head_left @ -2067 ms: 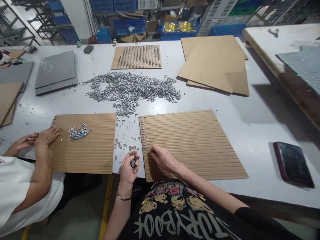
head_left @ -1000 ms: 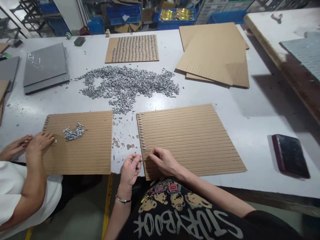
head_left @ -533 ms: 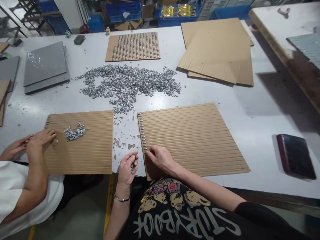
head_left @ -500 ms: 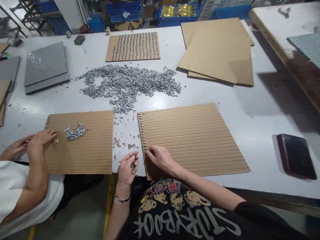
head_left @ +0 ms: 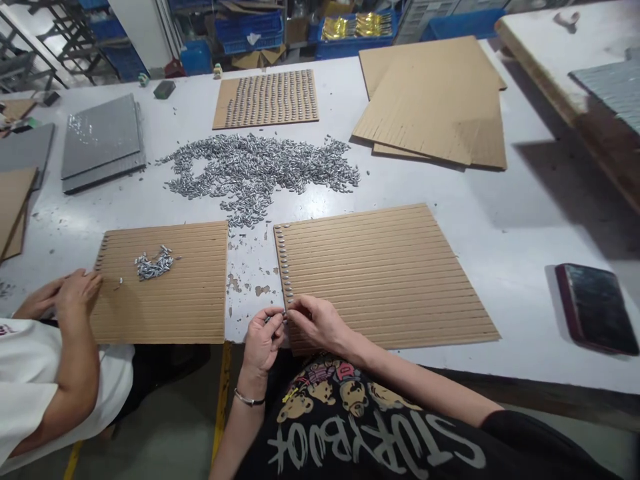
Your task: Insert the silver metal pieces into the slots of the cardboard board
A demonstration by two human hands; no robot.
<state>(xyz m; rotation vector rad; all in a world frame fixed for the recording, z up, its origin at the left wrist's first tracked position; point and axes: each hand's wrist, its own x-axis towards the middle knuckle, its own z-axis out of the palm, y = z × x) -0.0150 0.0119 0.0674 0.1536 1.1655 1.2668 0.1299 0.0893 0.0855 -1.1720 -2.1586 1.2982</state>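
Note:
A ridged cardboard sheet (head_left: 380, 280) lies before me, with a column of small silver oval pieces (head_left: 285, 260) set along its left edge. My left hand (head_left: 265, 337) is closed around several of the same dark silver pieces, just off that edge. Fingertips of my right hand (head_left: 320, 323) are pinched together and meet the left fingertips at the sheet's lower left; whatever lies between them is too small to make out. Beyond the sheets spreads a big loose pile of silver pieces (head_left: 270, 163).
On my left a co-worker's hands (head_left: 75, 293) work at another ridged cardboard sheet (head_left: 165, 307) bearing a small heap of pieces. A filled cardboard sheet (head_left: 225, 107), stacked cardboard (head_left: 435, 107) and grey boards (head_left: 100, 140) lie farther back. A dark phone-like object (head_left: 597, 307) rests at right.
My right hand has drawn back slightly from the column of pieces, and my left hand has moved right and up, so their fingertips now meet. The co-worker's hand has shifted toward their sheet's left edge.

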